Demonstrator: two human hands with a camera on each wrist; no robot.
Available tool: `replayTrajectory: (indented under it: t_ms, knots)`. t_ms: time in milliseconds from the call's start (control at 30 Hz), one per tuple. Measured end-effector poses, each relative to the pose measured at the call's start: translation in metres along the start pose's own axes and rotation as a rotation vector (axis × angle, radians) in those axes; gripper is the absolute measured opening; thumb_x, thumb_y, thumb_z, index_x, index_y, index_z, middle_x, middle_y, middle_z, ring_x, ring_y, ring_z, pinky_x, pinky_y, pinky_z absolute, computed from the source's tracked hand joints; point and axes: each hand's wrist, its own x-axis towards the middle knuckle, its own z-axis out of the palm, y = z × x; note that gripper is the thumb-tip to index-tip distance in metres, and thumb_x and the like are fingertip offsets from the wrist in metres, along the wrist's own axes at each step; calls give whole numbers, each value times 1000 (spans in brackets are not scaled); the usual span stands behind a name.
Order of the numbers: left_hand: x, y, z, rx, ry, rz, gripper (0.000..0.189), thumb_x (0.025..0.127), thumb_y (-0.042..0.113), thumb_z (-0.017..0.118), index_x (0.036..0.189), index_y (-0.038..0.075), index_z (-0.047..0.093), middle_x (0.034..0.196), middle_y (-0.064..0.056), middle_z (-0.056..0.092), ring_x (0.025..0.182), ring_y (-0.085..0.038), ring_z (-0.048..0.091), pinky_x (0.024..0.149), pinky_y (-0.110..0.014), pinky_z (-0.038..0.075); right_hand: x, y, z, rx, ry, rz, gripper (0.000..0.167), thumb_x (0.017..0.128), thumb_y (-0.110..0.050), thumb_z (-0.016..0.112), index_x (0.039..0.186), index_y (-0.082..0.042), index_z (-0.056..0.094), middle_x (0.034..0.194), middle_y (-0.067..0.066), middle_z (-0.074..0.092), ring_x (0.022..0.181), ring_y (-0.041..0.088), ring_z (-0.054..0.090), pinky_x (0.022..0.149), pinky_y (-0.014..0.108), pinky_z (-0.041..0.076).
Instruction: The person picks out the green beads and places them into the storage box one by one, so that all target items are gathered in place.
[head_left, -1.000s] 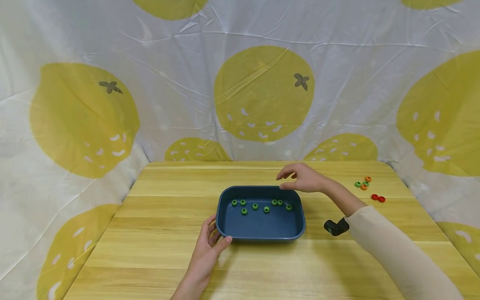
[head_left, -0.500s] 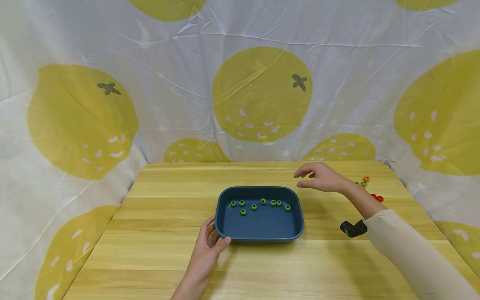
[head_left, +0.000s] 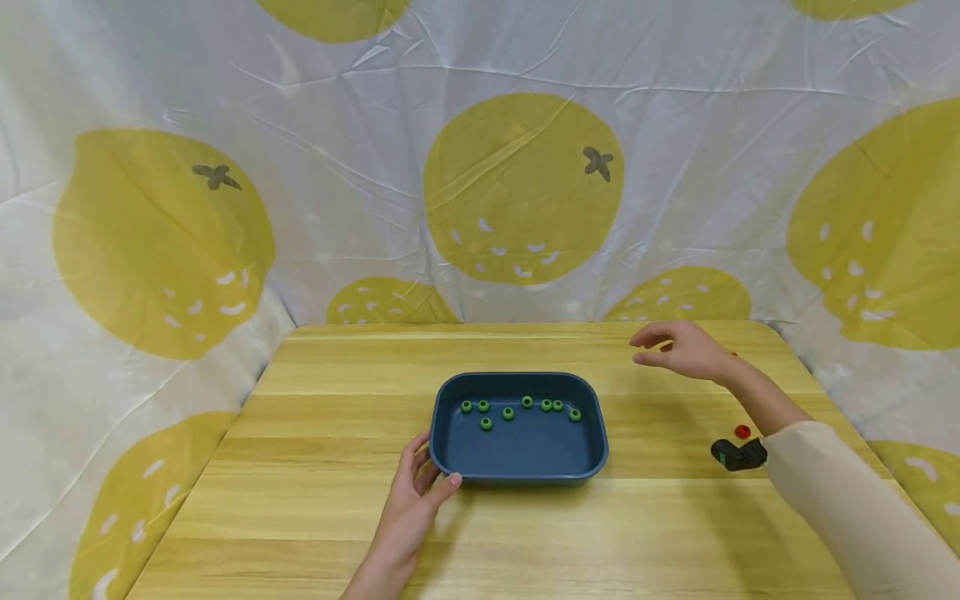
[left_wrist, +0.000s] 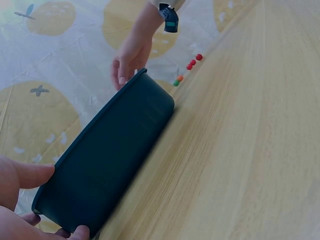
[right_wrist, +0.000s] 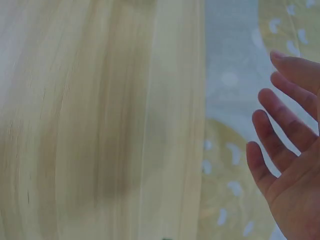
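A dark blue rectangular plastic bin stands on the table, with several green beads scattered on its floor. My left hand holds the bin at its near left corner, thumb on the rim and fingers along the outer side; the left wrist view also shows this thumb and the bin wall. To the right of the bin, my right hand hovers over the table, fingers loosely bent. Nothing lies between the fingers in the right wrist view, where the hand is partly cut off.
A red bead lies on the table near the right forearm, which hides most other beads there. In the left wrist view, red beads and a green bead show behind the bin. A patterned curtain hangs behind.
My right hand has moved rightward, away from above the bin's back rim. One green bead has shifted toward the bin's back wall. My left hand and the bin stay in place.
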Motion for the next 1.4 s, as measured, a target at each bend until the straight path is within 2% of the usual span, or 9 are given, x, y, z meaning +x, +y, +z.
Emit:
replayTrajectory:
  t_ms: [300, 400, 533, 767, 1067, 1167, 1300, 1400]
  knots:
    - [0, 0, -1, 1, 4, -2, 78, 95, 3, 73, 160, 14, 30, 156, -20, 37, 145, -40, 37, 108, -46, 43, -17, 23, -16, -25, 49, 79, 39, 101, -28, 70, 128, 0, 69, 129, 21, 65, 117, 40, 60, 90, 54, 54]
    - [0, 0, -1, -3, 3, -2, 78, 95, 2, 73, 160, 13, 29, 156, -20, 37, 145, -40, 37, 108, -45, 44, -22, 30, -22, -8, 54, 127, 42, 101, -31, 71, 129, -1, 68, 131, 22, 64, 119, 41, 58, 78, 50, 56]
    - [0, 0, -1, -4, -1, -5, 79, 96, 3, 73, 160, 14, 29, 157, -19, 36, 145, -39, 37, 108, -45, 44, -29, 38, -28, 21, 59, 183, 47, 101, -33, 70, 133, 1, 65, 134, 26, 60, 122, 44, 55, 69, 46, 56]
    - [1, 0, -2, -4, -2, 2, 79, 95, 4, 74, 160, 14, 30, 157, -19, 37, 145, -39, 38, 107, -43, 44, -36, 50, -30, -15, 84, 190, 47, 103, -30, 68, 135, 5, 62, 133, 27, 61, 120, 44, 56, 88, 54, 52]
    - [4, -3, -3, -16, -1, 18, 79, 93, 2, 75, 159, 12, 31, 155, -20, 39, 144, -39, 39, 105, -40, 45, -43, 70, -31, 7, 98, 231, 49, 106, -27, 63, 138, 10, 56, 135, 33, 57, 121, 48, 54, 92, 60, 50]
    - [4, -3, -2, -16, 0, 20, 79, 93, 2, 75, 159, 12, 31, 155, -20, 39, 144, -39, 39, 105, -40, 45, -47, 79, -30, -3, 117, 242, 49, 106, -26, 63, 137, 10, 56, 134, 33, 58, 118, 48, 56, 90, 56, 51]
    - [3, -3, -2, -14, 0, 15, 79, 93, 3, 75, 159, 12, 31, 155, -20, 38, 144, -39, 39, 106, -41, 44, -56, 90, -31, -3, 142, 278, 48, 105, -26, 64, 136, 10, 57, 132, 33, 59, 115, 48, 57, 80, 43, 56]
    - [3, -2, -1, -15, -1, 10, 78, 94, 3, 74, 159, 13, 31, 156, -20, 38, 144, -38, 39, 106, -41, 44, -62, 97, -32, 9, 155, 311, 49, 106, -26, 63, 138, 10, 56, 133, 34, 57, 117, 48, 56, 76, 35, 54]
